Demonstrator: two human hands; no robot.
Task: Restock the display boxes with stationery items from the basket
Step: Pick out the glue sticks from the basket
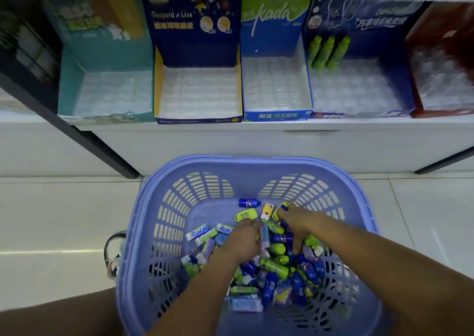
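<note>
A lilac plastic basket (179, 166) stands on the floor below the shelf, holding several small stationery items in blue, green and yellow wrappers (277, 271). Both my hands are down in the pile. My left hand (242, 241) has its fingers curled round a pale blue oblong item (264, 235). My right hand (298, 221) pinches a yellow item (279, 208) at its fingertips. On the shelf stands a row of display boxes: teal (77, 84), navy with yellow sides (197, 28), blue (272, 41), dark blue (372, 43) and red (441, 41). Three green bottles (328, 51) stand in the dark blue box.
The boxes hold clear plastic trays. A dark shelf post (84, 135) slants down to the floor left of the basket. A shoe (112, 253) sits by the basket's left side, and my leg (64, 315) fills the lower left corner. Pale floor tiles lie on both sides.
</note>
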